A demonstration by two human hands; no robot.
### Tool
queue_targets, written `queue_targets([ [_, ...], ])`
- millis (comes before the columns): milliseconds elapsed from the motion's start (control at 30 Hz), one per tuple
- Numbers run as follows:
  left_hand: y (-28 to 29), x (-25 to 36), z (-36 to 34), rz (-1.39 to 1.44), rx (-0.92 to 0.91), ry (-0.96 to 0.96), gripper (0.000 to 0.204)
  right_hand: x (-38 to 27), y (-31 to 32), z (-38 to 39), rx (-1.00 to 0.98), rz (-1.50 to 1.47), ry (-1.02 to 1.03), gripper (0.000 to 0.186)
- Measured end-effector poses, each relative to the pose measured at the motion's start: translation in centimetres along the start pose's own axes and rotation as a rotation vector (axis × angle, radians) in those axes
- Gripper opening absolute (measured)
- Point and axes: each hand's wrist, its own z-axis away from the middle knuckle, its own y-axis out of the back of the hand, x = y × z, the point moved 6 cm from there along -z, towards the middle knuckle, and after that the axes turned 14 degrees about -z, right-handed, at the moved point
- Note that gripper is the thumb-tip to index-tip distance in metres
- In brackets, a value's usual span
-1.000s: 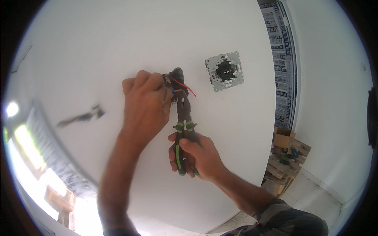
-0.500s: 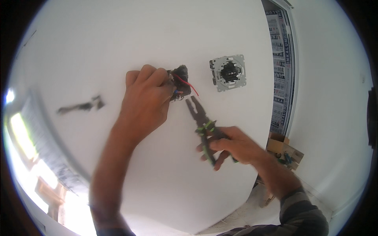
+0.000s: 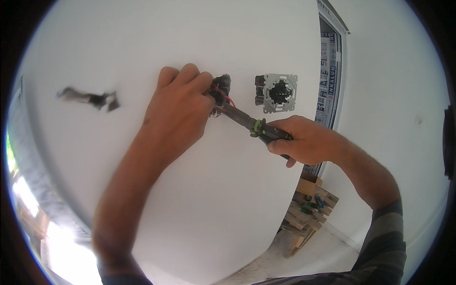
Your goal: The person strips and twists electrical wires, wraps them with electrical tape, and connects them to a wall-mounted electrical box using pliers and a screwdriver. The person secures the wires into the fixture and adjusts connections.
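A: Where are the pliers?
B: The green-and-black combination pliers (image 3: 254, 125) slant up and left across the white wall (image 3: 213, 190), their nose at the wires by a dark wall recess (image 3: 223, 82). I cannot tell whether the jaws meet.
A: And those wires?
B: A red wire (image 3: 231, 100) curves out beside the nose; the others bunch darkly by the left hand.
A: How is each hand?
B: The right hand (image 3: 306, 140) is clamped around the handles. The left hand (image 3: 183, 102) has its fingers curled together at the recess's left edge; I cannot tell what they grip, since the back of the hand hides it.
A: Anything else on the wall?
B: A grey metal mounting frame with a black insert (image 3: 280, 93), near the wall's right edge. Toward its left edge is a blurred dark strip with a pale end (image 3: 95, 99).
A: Beyond the right edge?
B: Printed sheeting (image 3: 327, 78) in a tall frame above; lower down, a wooden pallet (image 3: 295, 219) bearing green and blue tools (image 3: 308, 207), with a cardboard box (image 3: 308, 186) at its upper end.
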Motion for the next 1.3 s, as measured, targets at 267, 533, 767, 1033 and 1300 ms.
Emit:
queue_targets([
  [267,0.0,-0.1,0.0,0.010,-0.037,-0.006,0.003,-1.1,0.0,-0.1,-0.040,0.091,0.007,0.031],
  [533,-0.1,0.0,-0.1,-0.006,-0.043,-0.005,0.004,-1.9,0.4,-0.1,-0.056,0.171,0.018,0.024],
  [767,0.1,-0.1,0.0,0.026,-0.024,-0.008,0.003,-0.6,0.1,-1.2,-0.030,0.152,0.088,0.025],
  [1033,-0.1,-0.2,-0.1,0.043,0.008,-0.019,0.002,1.3,-0.6,-2.0,-0.004,0.026,0.224,0.029],
  [1300,-0.4,0.1,-0.3,0.044,0.023,-0.020,0.002,3.2,-1.9,-3.0,-0.053,-0.158,0.238,0.030],
])
